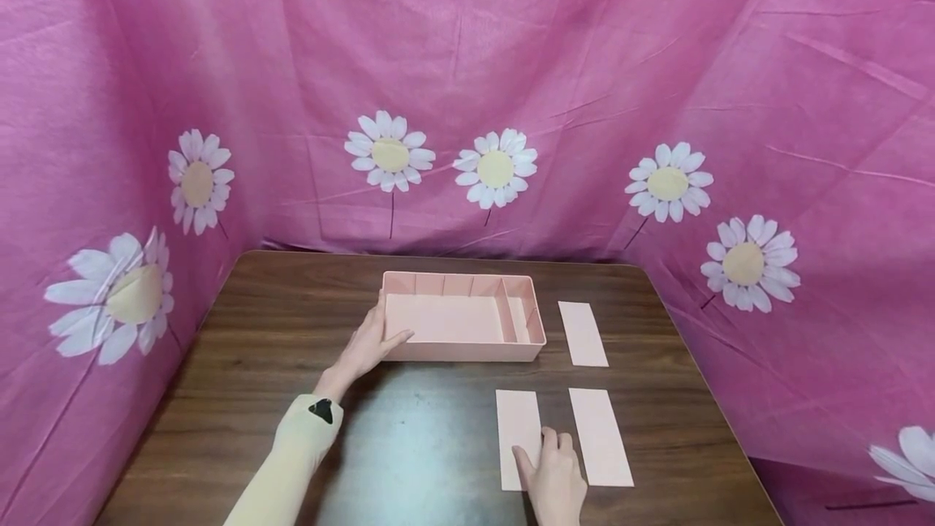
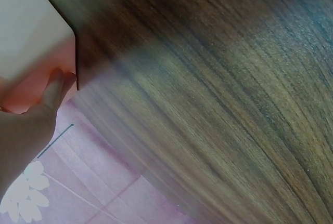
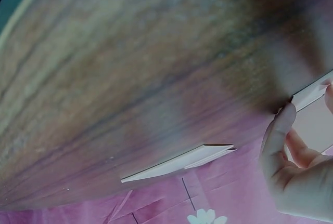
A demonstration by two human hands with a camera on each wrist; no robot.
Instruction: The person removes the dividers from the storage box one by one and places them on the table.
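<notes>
A pink open-topped box (image 1: 453, 352) with a divided right end sits toward the back of the table. My left hand (image 1: 368, 343) holds its left end, the thumb over the front rim and the fingers along the side wall. In the left wrist view that hand (image 2: 36, 120) lies against the box wall (image 2: 47, 73). Nearer the front, my right hand (image 1: 557, 477) grips a flat pink rectangular panel (image 1: 517, 428) lying on the table, thumb on its face and fingers at its right edge. The right wrist view shows fingers (image 3: 283, 122) touching that panel's edge.
Two more flat pink panels lie on the right: one (image 1: 601, 437) beside my right hand, another (image 1: 583, 334) right of the box. The wooden table (image 1: 409, 437) is bounded by pink curtains (image 1: 467, 47) printed with daisies.
</notes>
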